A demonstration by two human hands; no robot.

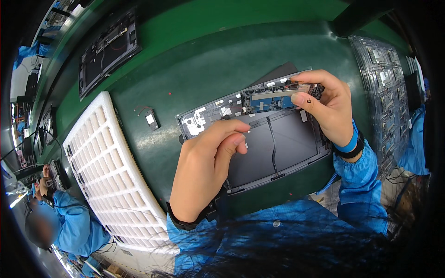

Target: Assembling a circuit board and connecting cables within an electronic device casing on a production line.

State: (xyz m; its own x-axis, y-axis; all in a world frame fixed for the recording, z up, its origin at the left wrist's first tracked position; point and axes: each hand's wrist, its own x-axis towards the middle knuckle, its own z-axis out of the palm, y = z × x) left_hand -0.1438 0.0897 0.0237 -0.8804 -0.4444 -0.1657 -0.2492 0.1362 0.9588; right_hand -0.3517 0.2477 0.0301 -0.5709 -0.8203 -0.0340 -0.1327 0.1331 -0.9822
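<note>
Head view: an opened laptop case [278, 143] is seen lying on a green table [185, 78], the right hand [331, 109] pinched shut on a small part [314, 90] at its top edge, the left hand [208, 162] pinched closed above its dark panel, contents unclear. Best results are judged to come from the part being seated squarely while the case is steadied. A white foam tray [109, 176], a small loose part [151, 119], another open case [109, 48] and stacked clear trays [384, 88] are spread around, with a blue-sleeved co-worker [65, 222] seated at left.

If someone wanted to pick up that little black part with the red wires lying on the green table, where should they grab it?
Probably by the two long sides of the small black part, coming straight down from above. It lies flat and alone on the green table, so nothing blocks the fingers. Its thin red wires trail off at the upper left; pinching the body avoids tugging them.
</note>
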